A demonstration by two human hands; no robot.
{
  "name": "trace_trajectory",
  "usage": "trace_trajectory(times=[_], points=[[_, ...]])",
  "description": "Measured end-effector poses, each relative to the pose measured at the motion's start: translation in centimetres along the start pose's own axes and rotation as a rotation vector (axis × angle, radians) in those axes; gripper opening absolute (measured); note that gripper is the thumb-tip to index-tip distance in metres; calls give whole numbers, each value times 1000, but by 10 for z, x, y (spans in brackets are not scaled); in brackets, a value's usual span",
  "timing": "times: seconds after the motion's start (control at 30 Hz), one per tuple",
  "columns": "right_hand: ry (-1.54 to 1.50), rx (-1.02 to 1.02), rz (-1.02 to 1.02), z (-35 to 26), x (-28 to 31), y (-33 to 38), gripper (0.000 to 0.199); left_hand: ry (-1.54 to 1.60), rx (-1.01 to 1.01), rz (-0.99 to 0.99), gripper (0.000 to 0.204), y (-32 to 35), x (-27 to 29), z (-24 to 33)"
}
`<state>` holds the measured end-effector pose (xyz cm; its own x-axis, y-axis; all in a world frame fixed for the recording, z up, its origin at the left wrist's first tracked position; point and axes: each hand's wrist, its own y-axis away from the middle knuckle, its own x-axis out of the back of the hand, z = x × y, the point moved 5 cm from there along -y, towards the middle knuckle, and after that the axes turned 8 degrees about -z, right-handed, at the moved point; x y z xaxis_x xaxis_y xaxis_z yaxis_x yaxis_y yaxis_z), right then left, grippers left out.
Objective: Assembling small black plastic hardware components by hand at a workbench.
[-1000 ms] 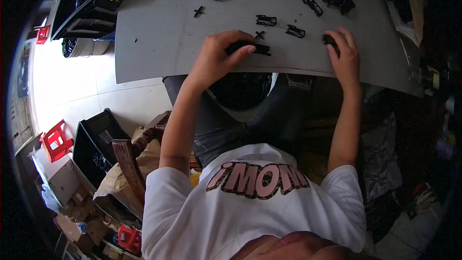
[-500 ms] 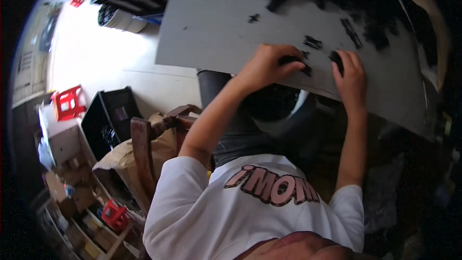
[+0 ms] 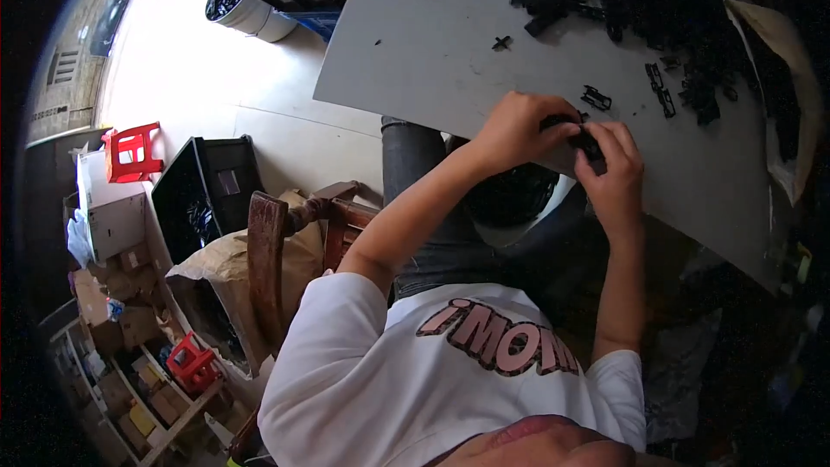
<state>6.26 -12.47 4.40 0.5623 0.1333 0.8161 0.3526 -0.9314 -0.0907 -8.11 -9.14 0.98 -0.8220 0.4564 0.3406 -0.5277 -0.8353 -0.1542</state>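
The hands had come together at the near edge of the grey table (image 3: 406, 43) – a second earlier they were well apart. The left hand (image 3: 525, 131) was closed around a black part (image 3: 560, 121); the right hand (image 3: 616, 164) pinched a dark piece (image 3: 591, 145) just beside it. That brought both into one spot, though I couldn't tell whether they touched. A loose clip (image 3: 596, 98) lay beyond.

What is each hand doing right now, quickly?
Left hand: closed, holding a black part.
Right hand: closed, holding a small black piece, close beside the left.
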Motion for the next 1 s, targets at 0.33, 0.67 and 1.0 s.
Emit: trace_trajectory(times=[0.33,0.67,1.0], points=[[-430,-157,-83,23,-15,3,23,171,70,-8,26,9,5,2],[93,-63,386,43,25,-11,17,299,60,120,16,18,14,-6],[34,-364,371,114,38,-4,22,-283,71,376,17,-13,59,-6]])
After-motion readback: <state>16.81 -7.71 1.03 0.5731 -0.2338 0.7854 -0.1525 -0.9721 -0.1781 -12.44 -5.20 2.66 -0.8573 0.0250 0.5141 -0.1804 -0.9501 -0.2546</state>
